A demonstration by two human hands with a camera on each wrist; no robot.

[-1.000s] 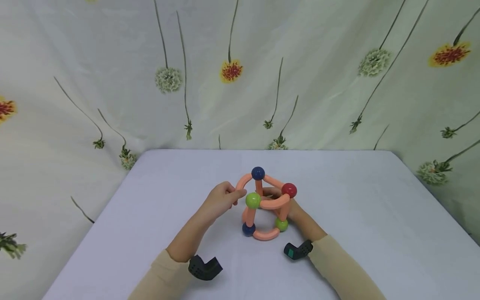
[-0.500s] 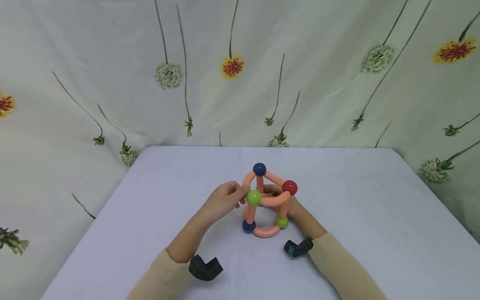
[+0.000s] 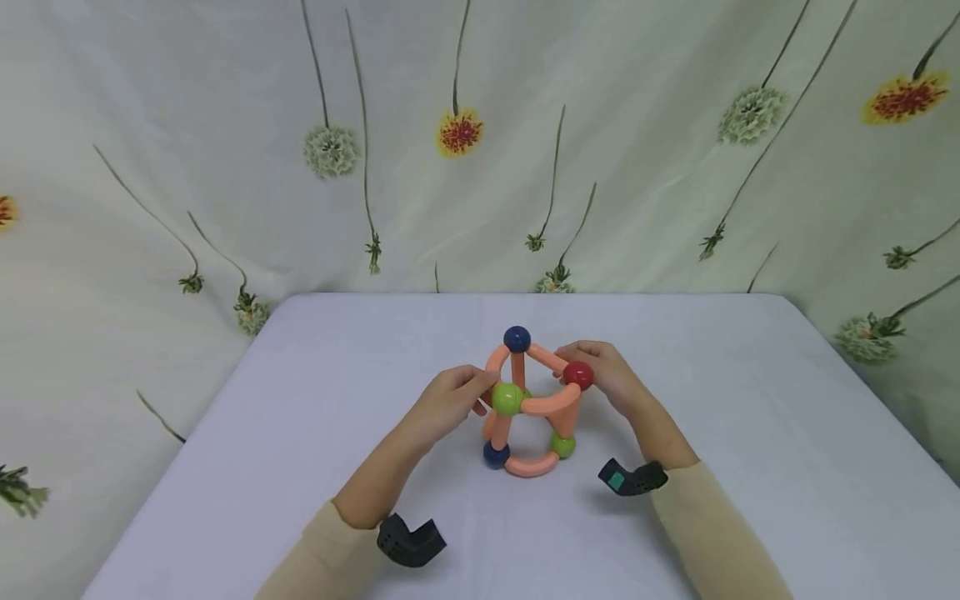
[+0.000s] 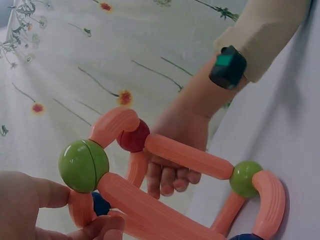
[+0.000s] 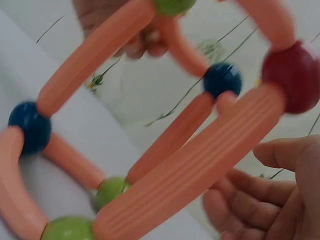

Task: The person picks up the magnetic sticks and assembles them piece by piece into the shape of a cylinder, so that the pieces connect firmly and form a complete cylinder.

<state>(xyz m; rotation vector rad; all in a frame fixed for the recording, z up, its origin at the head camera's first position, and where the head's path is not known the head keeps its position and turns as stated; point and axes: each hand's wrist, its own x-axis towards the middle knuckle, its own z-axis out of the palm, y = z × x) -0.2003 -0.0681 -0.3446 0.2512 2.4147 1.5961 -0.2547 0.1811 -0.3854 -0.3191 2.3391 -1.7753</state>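
Note:
A cube-like frame of orange magnetic sticks and coloured balls stands on the table. Its top carries a blue ball (image 3: 517,339), a red ball (image 3: 578,375) and a green ball (image 3: 507,399). My left hand (image 3: 450,404) pinches the curved magnetic stick (image 4: 80,207) beside the top green ball, thumb and fingers on either side. My right hand (image 3: 611,379) is behind the red ball, near the straight-looking top stick (image 3: 547,358). In the right wrist view its thumb and fingers stand apart with nothing visible between them. Part of the right fingertips is hidden in the head view.
Lower down, a blue ball (image 3: 496,454) and a green ball (image 3: 563,445) are joined by a curved stick (image 3: 532,467). A white cloth covers the table (image 3: 360,350). A flower-print curtain (image 3: 637,125) hangs behind its far edge.
My right hand has come out from inside the frame and moved up and right behind the red ball. My left hand moved slightly right, bringing the curved stick in against the green ball.

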